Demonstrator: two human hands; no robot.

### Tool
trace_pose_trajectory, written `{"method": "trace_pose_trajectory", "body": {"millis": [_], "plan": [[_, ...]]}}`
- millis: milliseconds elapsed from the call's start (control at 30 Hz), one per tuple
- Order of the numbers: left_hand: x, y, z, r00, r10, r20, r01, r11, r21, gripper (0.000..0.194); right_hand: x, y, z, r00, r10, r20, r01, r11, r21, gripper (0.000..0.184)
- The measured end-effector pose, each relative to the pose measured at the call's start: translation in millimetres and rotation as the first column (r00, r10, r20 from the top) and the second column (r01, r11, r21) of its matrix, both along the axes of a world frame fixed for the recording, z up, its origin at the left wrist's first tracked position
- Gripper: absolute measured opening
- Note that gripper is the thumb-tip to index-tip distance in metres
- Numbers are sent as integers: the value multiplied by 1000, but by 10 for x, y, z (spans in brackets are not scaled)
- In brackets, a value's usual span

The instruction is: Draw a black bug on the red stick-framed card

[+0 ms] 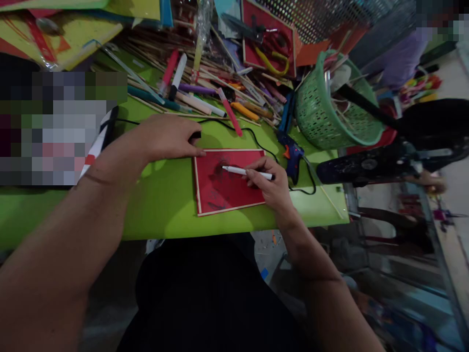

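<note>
A red board (234,188) edged with thin pale sticks lies on the green table, with dark drawn marks across it. My right hand (269,183) grips a white marker (236,170), its tip on or just over a dark patch in the board's upper middle. At the board's upper left corner is my left hand (168,137), fingers curled and thumb on the edge. A small black cap-like piece (197,135) shows between its fingers and thumb; its kind is not clear. Just right of the board lies a blue glue gun (292,152) with a black cord.
Markers (230,112) and thin wooden sticks are heaped behind the board. Scissors (274,44) rest on another red board. A green basket (326,112) stands at the right, near a black fan-like object (366,164). The table's front edge (220,232) is close to my body.
</note>
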State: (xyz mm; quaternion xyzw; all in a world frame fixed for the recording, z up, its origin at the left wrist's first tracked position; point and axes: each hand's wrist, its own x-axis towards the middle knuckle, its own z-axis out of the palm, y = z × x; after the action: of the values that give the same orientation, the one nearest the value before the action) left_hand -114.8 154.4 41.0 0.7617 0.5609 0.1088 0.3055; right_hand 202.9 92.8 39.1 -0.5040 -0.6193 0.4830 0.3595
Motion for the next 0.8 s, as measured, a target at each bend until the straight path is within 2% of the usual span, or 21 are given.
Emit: {"method": "trace_pose_trajectory", "body": {"millis": [133,300,400,600,800], "plan": [[-8,-31,94,989,-60,-138,63,998,15,35,1,-16,8,998,40,39,-39,999,-17,44],[19,-2,105,973,-74,-219,76,997,1,41,-12,-21,21,999,10,43,-10,1000,15,43],[27,0,105,971,-56,-234,53,998,-19,40,-11,-20,25,999,18,36,-18,1000,21,40],[25,-74,159,974,-79,-212,87,996,30,35,-8,-29,13,998,53,40,-55,998,33,37],[77,-58,212,958,-53,-283,48,999,-25,33,14,-28,-14,997,50,55,-52,998,35,38]]}}
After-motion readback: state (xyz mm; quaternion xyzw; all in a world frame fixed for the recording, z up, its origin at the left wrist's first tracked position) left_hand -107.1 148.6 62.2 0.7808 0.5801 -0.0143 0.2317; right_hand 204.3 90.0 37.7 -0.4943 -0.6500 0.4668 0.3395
